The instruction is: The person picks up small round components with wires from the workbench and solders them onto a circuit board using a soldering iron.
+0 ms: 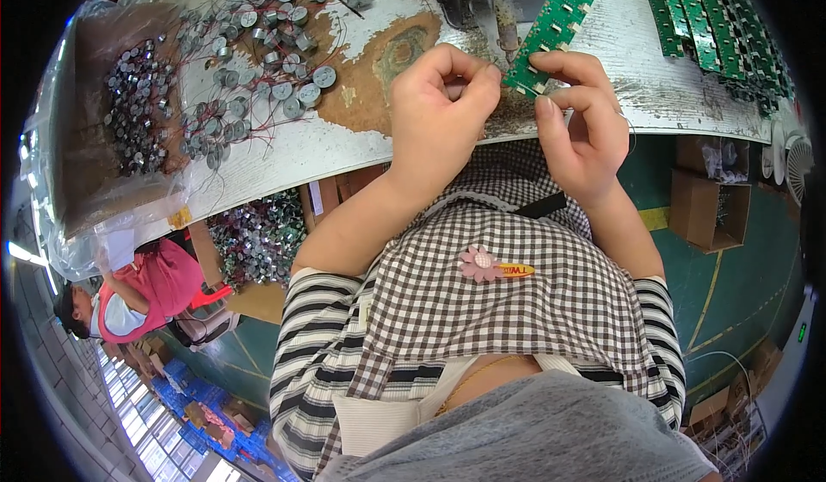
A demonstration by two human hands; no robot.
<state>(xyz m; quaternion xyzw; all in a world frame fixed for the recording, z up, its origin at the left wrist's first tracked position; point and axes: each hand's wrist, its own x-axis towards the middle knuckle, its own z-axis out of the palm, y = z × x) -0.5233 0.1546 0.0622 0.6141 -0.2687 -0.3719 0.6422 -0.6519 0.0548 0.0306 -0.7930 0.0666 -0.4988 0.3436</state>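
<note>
A long green circuit board strip [564, 9] with a row of small pale parts slants up and away from my right hand [587, 129]. The fingers of that hand grip its near end. My left hand [443, 112] is closed in a pinch just left of the board's end; whatever lies between thumb and forefinger is too small or hidden to name. A soldering iron [502, 9] points down between the two hands, its tip close to the board's near left edge and to my left fingertips.
Many small round motors [280, 91] with red wires lie at the left of the white table [357, 151]. A plastic-lined box [82, 202] holds metal parts. Stacked green boards [688, 18] sit at the far right. Below are cardboard boxes [693, 211]; a person [159, 284] sits at the left.
</note>
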